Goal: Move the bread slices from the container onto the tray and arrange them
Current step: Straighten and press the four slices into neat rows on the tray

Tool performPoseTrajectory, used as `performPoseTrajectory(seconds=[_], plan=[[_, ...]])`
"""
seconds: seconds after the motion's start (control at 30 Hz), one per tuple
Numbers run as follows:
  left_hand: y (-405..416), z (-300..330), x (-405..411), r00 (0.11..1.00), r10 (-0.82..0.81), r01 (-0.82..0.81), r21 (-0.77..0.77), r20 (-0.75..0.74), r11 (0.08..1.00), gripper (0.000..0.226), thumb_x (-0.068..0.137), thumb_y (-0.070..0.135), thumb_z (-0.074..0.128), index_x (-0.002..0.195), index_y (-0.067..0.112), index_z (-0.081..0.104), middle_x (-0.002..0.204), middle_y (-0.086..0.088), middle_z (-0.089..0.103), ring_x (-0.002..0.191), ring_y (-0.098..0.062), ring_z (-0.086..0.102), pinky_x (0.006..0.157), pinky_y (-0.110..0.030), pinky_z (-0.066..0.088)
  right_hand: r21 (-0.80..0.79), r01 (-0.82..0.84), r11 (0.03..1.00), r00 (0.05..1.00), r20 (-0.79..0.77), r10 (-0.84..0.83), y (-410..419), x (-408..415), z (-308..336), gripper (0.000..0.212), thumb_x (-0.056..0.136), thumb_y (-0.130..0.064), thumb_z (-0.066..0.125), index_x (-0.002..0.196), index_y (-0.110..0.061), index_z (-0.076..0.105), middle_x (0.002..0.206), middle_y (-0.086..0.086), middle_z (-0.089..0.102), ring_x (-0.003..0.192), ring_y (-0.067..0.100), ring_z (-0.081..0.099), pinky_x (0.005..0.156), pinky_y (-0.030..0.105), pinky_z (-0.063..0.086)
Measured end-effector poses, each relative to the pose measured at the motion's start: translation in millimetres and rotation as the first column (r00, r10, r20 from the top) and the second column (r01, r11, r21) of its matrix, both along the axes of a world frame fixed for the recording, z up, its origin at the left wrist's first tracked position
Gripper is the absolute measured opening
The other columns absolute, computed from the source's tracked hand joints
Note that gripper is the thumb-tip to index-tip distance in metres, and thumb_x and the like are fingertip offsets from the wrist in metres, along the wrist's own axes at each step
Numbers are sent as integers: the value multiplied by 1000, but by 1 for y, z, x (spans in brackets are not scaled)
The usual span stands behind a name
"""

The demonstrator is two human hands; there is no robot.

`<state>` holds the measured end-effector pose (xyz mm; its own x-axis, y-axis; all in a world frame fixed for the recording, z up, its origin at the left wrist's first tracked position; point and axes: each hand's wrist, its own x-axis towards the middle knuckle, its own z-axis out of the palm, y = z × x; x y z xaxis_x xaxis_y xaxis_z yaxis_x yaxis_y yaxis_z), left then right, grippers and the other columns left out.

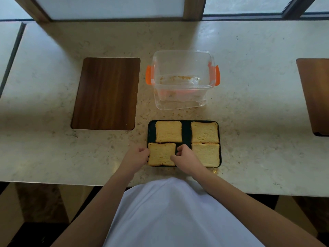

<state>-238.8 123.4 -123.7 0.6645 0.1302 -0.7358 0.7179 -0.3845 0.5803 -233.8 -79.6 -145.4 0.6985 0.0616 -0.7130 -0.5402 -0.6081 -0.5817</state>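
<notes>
A black tray [186, 132] lies near the counter's front edge with several bread slices on it, laid out in two rows. The near-left slice [161, 154] sits between my hands. My left hand [138, 155] touches its left edge with curled fingers. My right hand [184, 158] rests at its right edge, fingers pinched on the slice. The other slices lie at far left [168, 134], far right [204, 132] and near right [207, 154]. Behind the tray stands the clear plastic container [182, 79] with orange clips, holding only crumbs.
A dark wooden board [106, 93] is set into the counter left of the container. Another wooden board [315, 95] lies at the right edge. Crumbs are scattered between container and tray. A window frame runs along the back.
</notes>
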Motion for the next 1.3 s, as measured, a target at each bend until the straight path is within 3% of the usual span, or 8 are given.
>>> performPoseTrajectory(seconds=[0.5,0.6,0.67,0.8,0.9,0.97,1.1,1.3], plan=[[-29,8,6,999,-46,45,-38,-25,998,21,86,18,51,66,14,55,65,-8,48,65,-20,44,67,-37,37,-46,-1,999,1000,1,1,-16,-6,7,28,86,-28,64,109,-20,48,93,3,63,84,18,61,74,40,54],[-29,6,8,999,-25,24,-49,-21,999,15,93,19,54,82,13,63,73,-8,60,68,-20,55,68,-37,49,-75,-18,997,999,49,22,-19,-2,12,25,85,-26,64,104,-13,55,90,7,65,77,20,62,68,40,55],[-27,6,12,999,-49,49,0,7,999,13,96,24,55,103,20,66,94,-3,70,85,-19,66,82,-39,58,-99,-18,995,996,86,26,-23,6,14,21,86,-26,64,101,-15,55,94,7,66,77,16,61,69,39,55],[-28,6,31,994,-69,62,71,88,996,41,98,28,55,136,14,57,129,-4,63,116,-21,59,101,-39,48,-75,24,997,996,91,-17,-26,32,11,52,91,-30,61,138,-12,47,123,5,61,94,15,56,76,31,48],[-33,6,45,992,-85,78,76,89,994,53,98,30,54,148,12,48,145,-6,55,128,-21,52,96,-30,38,-38,51,998,996,76,-48,-21,50,10,63,90,-28,60,147,-12,39,139,7,54,101,14,53,77,28,43],[-36,7,53,992,-86,80,75,89,994,55,98,32,53,149,12,47,138,-1,60,117,-17,57,91,-29,37,-38,56,998,997,56,-54,-18,56,9,63,89,-28,60,146,-12,40,133,5,57,88,9,55,69,27,44],[-39,6,60,993,-84,73,120,85,990,52,97,32,52,145,14,52,97,17,61,81,2,52,75,-28,39,-66,59,996,998,29,-58,-10,60,8,60,85,-30,60,142,-14,47,90,-13,56,71,0,51,55,22,45],[-31,7,59,996,-80,75,105,48,992,52,98,32,53,146,10,51,142,-5,58,127,-21,53,92,-30,38,-90,-1,996,1000,31,4,1,61,9,61,84,-33,59,140,-15,47,86,-14,55,73,3,53,70,32,53]])
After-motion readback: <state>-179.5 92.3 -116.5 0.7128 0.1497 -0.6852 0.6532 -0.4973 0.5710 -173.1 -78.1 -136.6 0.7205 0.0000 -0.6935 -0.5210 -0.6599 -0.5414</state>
